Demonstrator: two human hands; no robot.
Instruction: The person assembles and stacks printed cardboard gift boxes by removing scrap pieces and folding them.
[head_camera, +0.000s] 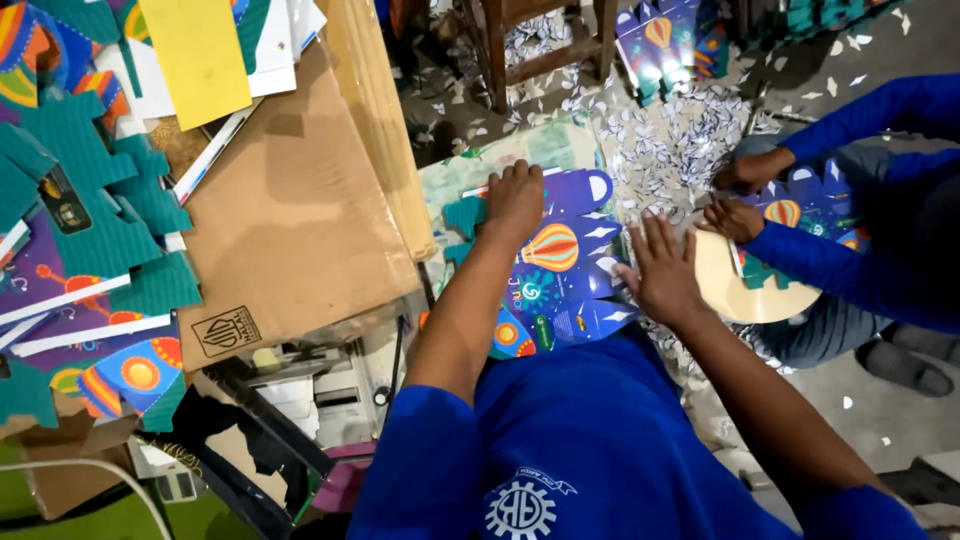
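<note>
A: Nearest the camera, what shows?
B: A blue shirt, then two bare forearms reaching out over a stack of purple die-cut card sheets printed with hot-air balloons, lying on the person's lap.

A: Left hand?
B: The left hand is curled into a loose fist, knuckles pressed on the far left part of the top sheet. It grips nothing.

A: Right hand?
B: The right hand lies flat, fingers spread and released, at the sheet's right edge, touching it.

A: To the left?
B: A worktop covered in brown cardboard, with teal and purple printed cutouts and a yellow sheet piled on it.

A: Further out?
B: The floor is strewn with small white paper scraps. A co-worker in blue sleeves sits at right, both hands on a similar printed sheet over a round pale board. Whether those hands grip it, cannot tell.

A: Farthest?
B: Legs of a wooden stool, and more printed sheets beside it.
</note>
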